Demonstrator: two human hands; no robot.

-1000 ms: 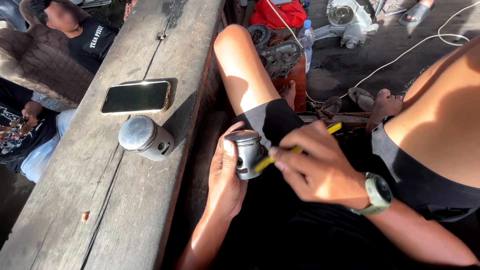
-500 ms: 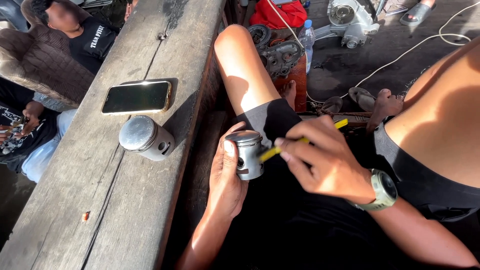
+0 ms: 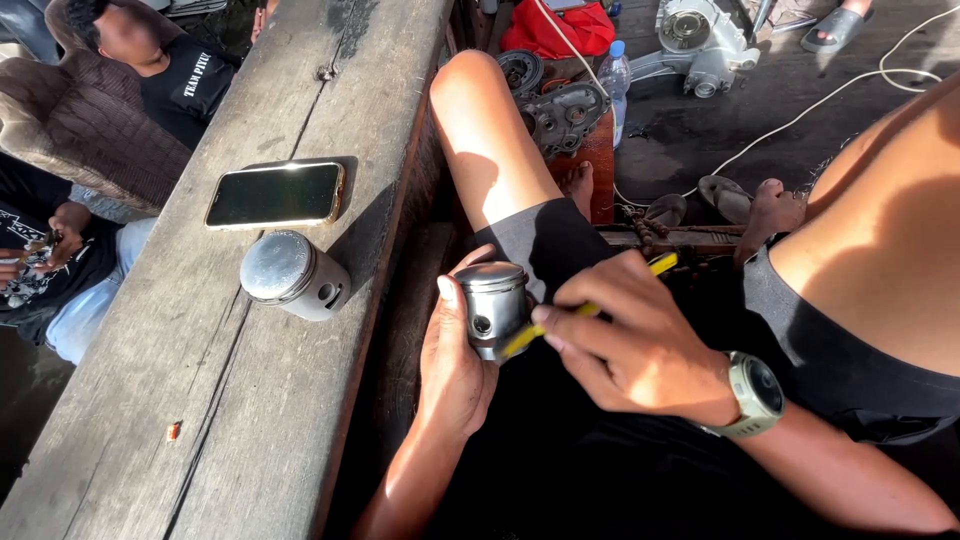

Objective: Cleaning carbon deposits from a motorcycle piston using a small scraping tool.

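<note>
My left hand (image 3: 452,362) grips a small silver piston (image 3: 492,308) upright over my lap, crown up, pin hole facing me. My right hand (image 3: 640,345), with a watch on its wrist, holds a thin yellow tool (image 3: 590,307) whose tip rests against the piston's skirt near the hole. A second, larger silver piston (image 3: 292,275) lies on its side on the wooden plank (image 3: 200,420) to my left, just below a dark phone (image 3: 275,194).
My bare knee (image 3: 480,130) rises beside the plank. Engine parts (image 3: 700,35), a plastic bottle (image 3: 615,75), a red cloth (image 3: 560,25) and a white cable (image 3: 800,115) lie on the ground ahead. Two seated people (image 3: 130,70) are at the left.
My right hand has shifted a little, moving the yellow tool's tip lower against the piston's side. The left hand keeps the piston in much the same place.
</note>
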